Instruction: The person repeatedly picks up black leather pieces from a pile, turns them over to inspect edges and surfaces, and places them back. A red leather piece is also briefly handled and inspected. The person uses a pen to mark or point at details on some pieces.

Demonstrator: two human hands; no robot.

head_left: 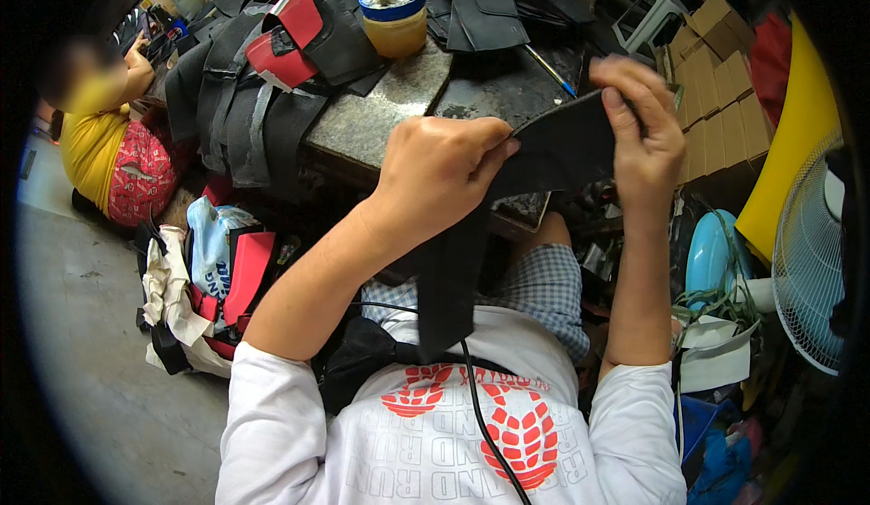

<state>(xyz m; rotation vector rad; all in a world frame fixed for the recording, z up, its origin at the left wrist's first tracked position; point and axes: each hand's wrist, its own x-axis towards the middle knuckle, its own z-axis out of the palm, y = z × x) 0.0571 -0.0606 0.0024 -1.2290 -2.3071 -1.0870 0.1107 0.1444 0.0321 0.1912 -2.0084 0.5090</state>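
Between my two hands hangs a black piece of flat material (566,153), cut in a bent shape, with one long strip dropping toward my lap. My left hand (446,163) pinches its upper edge near the middle. My right hand (645,129) grips the far right end, thumb on the near side; its fingertips are blurred. The piece is held up in front of the work table (381,111), above its near edge. Whether the material is leather or fabric I cannot tell.
A glue jar (393,20) with a blue rim, black cut pieces (476,7), red pieces (294,34) and a pen (551,72) lie on the table. A fan (811,251) and cardboard (720,97) stand right. Scraps (204,278) are piled left; another person (113,143) sits far left.
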